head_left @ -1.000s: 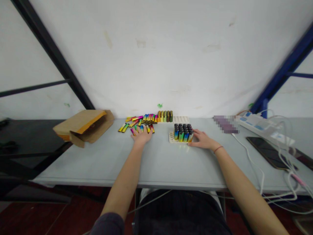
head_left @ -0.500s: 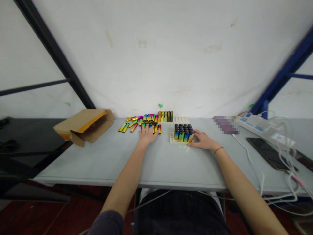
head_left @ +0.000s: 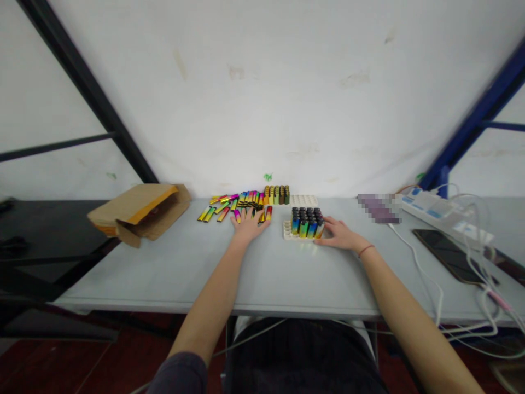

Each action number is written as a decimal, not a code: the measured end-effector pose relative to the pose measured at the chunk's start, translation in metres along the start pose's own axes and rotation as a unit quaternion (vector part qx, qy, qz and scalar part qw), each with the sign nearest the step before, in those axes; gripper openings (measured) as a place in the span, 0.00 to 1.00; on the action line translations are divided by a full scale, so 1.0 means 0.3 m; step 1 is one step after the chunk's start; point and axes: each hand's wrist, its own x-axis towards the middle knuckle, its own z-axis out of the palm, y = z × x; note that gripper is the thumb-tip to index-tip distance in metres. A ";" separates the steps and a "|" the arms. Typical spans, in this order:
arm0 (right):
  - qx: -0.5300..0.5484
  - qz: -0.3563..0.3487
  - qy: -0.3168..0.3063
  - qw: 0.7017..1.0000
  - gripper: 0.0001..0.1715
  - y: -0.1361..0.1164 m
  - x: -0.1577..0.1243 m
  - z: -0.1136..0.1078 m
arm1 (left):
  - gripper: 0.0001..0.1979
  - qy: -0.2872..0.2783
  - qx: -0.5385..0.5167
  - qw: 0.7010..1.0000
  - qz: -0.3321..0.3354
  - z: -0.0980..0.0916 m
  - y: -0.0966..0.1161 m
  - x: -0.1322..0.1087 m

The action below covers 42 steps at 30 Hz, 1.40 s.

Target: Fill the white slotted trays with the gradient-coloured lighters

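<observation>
My left hand lies with fingers spread over the near part of a loose pile of shiny rainbow-coloured lighters, touching some and covering them. Several more lighters lie flat to its left. To the right, a white holed tray holds upright blue, green and yellow lighters with black tops; holes at its left end are bare. Against the right end of this tray rests my right hand, its thumb at the near corner and its fingers apart along the side. Some fingertips are hidden behind the lighters.
Behind stand a second tray with upright yellow and dark pieces and a bare white tray. An open cardboard box lies left. To the right are a phone, a blurred purple item, a power strip and white cables.
The camera view has shifted very slightly. My left hand's fingers have spread a little over the pile; my right hand stays at the tray.
</observation>
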 end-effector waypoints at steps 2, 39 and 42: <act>-0.001 0.000 0.001 1.000 0.47 0.002 0.000 0.002 | 0.34 0.028 0.005 0.999 0.018 0.006 0.008 -0.001; 0.010 0.013 -0.004 1.000 0.48 0.010 -0.001 0.002 | 0.13 0.090 -0.120 0.987 0.049 0.032 0.168 -0.044; 0.009 0.011 -0.003 1.000 0.47 0.006 -0.002 0.000 | 0.08 0.105 -0.288 0.951 0.035 0.037 0.171 -0.023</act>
